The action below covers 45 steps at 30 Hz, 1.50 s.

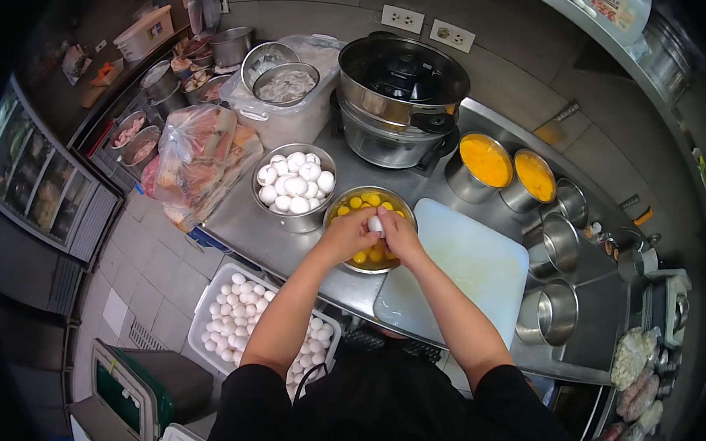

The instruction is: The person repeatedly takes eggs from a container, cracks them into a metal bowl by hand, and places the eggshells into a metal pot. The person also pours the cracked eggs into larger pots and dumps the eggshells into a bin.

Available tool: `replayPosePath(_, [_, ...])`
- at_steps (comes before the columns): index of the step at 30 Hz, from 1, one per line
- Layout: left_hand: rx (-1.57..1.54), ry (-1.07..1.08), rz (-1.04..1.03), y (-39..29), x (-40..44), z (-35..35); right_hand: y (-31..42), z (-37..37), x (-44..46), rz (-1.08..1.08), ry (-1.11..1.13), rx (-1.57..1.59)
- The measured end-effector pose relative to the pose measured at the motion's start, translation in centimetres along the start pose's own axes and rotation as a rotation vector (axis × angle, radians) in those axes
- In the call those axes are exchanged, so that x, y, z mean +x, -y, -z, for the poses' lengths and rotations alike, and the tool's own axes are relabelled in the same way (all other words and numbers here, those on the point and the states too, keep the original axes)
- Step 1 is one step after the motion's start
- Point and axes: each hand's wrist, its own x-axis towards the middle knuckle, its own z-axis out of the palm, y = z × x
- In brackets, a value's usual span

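Observation:
Over a steel bowl [408,211] of raw yolks and egg white, my left hand [351,235] and my right hand [399,236] meet around one white egg [375,224]. Fingers of both hands press on its shell from either side. Whether the shell is cracked cannot be made out. Left of this bowl stands another steel bowl [261,208], heaped with whole white eggs [296,185]. A white cutting board [467,268] lies on the counter to the right, its surface wet.
Below the counter's left edge is a white crate [202,312] of eggs. Behind stand a large pot [391,134] and two containers of yellow liquid [486,161]. Empty steel pots [548,312] line the right; bagged meat [200,150] lies left.

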Motion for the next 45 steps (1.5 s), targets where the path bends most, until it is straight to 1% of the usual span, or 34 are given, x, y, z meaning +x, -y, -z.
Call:
replayPosePath(1, [0.037,-0.056,-0.011,0.4,0.3,-0.4,0.2,-0.2,-0.1,0.207,-0.115,-0.237])
replayPosePath(2, [0.036,-0.060,-0.007,0.8,0.5,-0.6,0.4,-0.3,-0.3,0.415,-0.227,-0.471])
replayPosePath(4, [0.077,-0.092,-0.063,1.3,0.5,-0.4,1.0,0.3,-0.5,0.368,-0.180,-0.470])
replayPosePath(5, [0.078,-0.091,-0.060,1.5,0.6,-0.3,1.4,0.7,-0.4,0.420,-0.154,-0.618])
replayPosePath(6, [0.086,-0.091,-0.102,1.5,0.7,0.0,2.0,1.1,-0.3,0.473,-0.126,-0.767])
replayPosePath(7, [0.098,-0.093,-0.143,1.0,0.7,0.3,3.0,1.5,-0.4,0.476,-0.121,-0.763])
replayPosePath(8, [0.105,-0.098,-0.137,0.5,0.7,0.5,4.0,1.7,-0.4,0.544,-0.131,-0.785])
replayPosePath(9, [0.126,-0.147,-0.194,-0.8,0.7,0.8,5.2,1.7,-0.5,0.613,-0.143,-0.805])
replayPosePath(10, [0.146,-0.194,-0.253,-1.5,0.8,1.2,6.6,1.5,-0.6,0.619,-0.138,-0.799])
replayPosePath(11, [0.152,-0.198,-0.249,-1.7,0.9,1.6,7.9,1.3,-0.7,0.568,-0.115,-0.799])
replayPosePath(12, [0.132,-0.252,-0.248,-1.8,1.2,1.9,8.7,1.0,-0.5,0.516,-0.092,-0.800])
replayPosePath(13, [0.111,-0.304,-0.247,-1.9,1.6,2.2,8.6,0.4,0.4,0.517,-0.090,-0.797])
replayPosePath(14, [0.114,-0.302,-0.246,-2.0,1.8,2.9,8.5,-0.4,1.4,0.656,-0.130,-0.729])
replayPosePath(15, [0.106,-0.372,-0.232,-1.8,1.9,4.1,8.5,-0.7,2.2,0.791,-0.170,-0.657])
replayPosePath(16, [0.098,-0.441,-0.217,-1.5,2.1,5.5,9.5,-0.5,2.1,0.789,-0.172,-0.654])
replayPosePath(18, [0.196,-0.531,-0.145,-0.6,2.4,9.0,11.3,0.2,1.5,0.526,-0.048,-0.462])
replayPosePath(19, [0.336,-0.565,-0.097,-0.1,2.7,10.8,11.4,0.9,1.2,0.492,-0.074,-0.420])
replayPosePath(20, [0.474,-0.598,-0.049,0.6,2.8,12.5,10.5,1.7,1.3,0.485,-0.075,-0.419])
replayPosePath(21, [0.470,-0.591,-0.045,2.2,2.7,14.2,8.9,2.8,1.5,0.440,-0.118,-0.378])
replayPosePath(23, [0.828,-0.595,-0.123,5.6,2.8,16.2,5.3,4.8,1.4,0.367,-0.214,-0.358])
replayPosePath(24, [0.824,-0.591,-0.121,5.0,2.4,16.1,3.3,5.7,0.9,0.341,-0.267,-0.379])
replayPosePath(26, [0.718,-0.791,-0.278,2.3,0.1,15.4,-0.7,7.3,-0.7,0.255,-0.329,-0.407])
replayPosePath(28, [0.336,-0.722,0.071,1.7,-3.8,12.0,-6.0,8.2,-1.4,0.149,-0.378,-0.424])
replayPosePath(29, [0.281,-0.684,0.153,2.0,-5.5,9.4,-6.7,7.8,-2.3,0.145,-0.388,-0.419])
replayPosePath(31, [0.137,-0.575,0.290,5.2,-7.5,4.2,-7.4,6.6,-3.5,-0.106,-0.295,-0.171])
replayPosePath(32, [0.049,-0.502,0.349,7.4,-7.9,1.8,-8.0,6.0,-3.6,-0.084,-0.272,-0.106])
replayPosePath(34, [-0.498,-0.458,0.519,9.0,-7.3,-1.5,-7.5,5.0,-3.8,-0.105,-0.274,-0.119])
replayPosePath(35, [-0.497,-0.439,0.508,9.9,-7.1,-2.4,-7.1,4.5,-3.8,-0.103,-0.295,-0.114])
replayPosePath(37, [-0.704,-0.385,0.431,10.9,-6.4,-4.1,-6.7,4.0,-3.9,-0.116,-0.296,-0.148])
replayPosePath(38, [-0.705,-0.362,0.422,10.9,-5.9,-4.7,-6.6,3.8,-3.9,-0.116,-0.320,-0.145])
replayPosePath(40, [-0.698,-0.464,0.362,9.7,-5.4,-5.2,-6.7,3.3,-3.8,-0.045,-0.380,-0.157])
replayPosePath(42, [-0.681,-0.465,0.370,9.0,-5.2,-5.2,-7.8,3.0,-3.5,-0.009,-0.409,-0.166])
replayPosePath(44, [-0.672,-0.509,0.354,8.5,-5.3,-5.3,-10.7,2.9,-2.0,0.091,-0.472,-0.266])
replayPosePath(45, [-0.671,-0.504,0.354,8.6,-5.4,-5.3,-9.9,2.9,-2.5,0.090,-0.476,-0.264])
